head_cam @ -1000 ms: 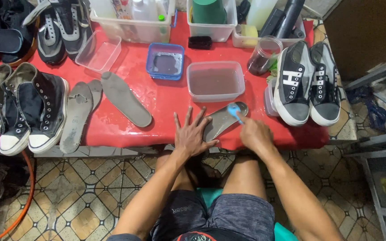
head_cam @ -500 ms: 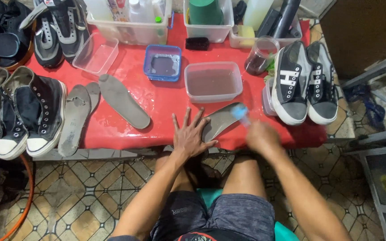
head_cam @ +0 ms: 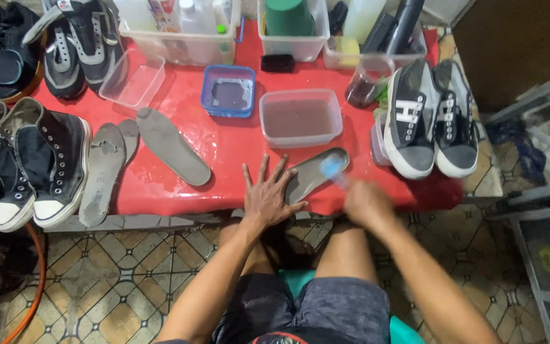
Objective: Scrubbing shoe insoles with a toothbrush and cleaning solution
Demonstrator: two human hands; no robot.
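Note:
A grey insole (head_cam: 316, 172) lies at the near edge of the red table (head_cam: 224, 143). My left hand (head_cam: 268, 194) presses flat on its near end, fingers spread. My right hand (head_cam: 367, 202), blurred, grips a small brush with a blue head (head_cam: 333, 169) that rests on the insole's far part. A clear tub of murky water (head_cam: 300, 118) stands just behind the insole.
A blue-rimmed tub (head_cam: 228, 90) and an empty clear tub (head_cam: 133, 79) stand further back. Loose insoles (head_cam: 172, 145) lie to the left beside black high-top sneakers (head_cam: 39, 165). A black and grey pair (head_cam: 431, 118) sits at the right. Bins of bottles line the back.
My right hand and the brush have shifted slightly along the insole, pulling back toward me. My left hand stays pressed on the insole.

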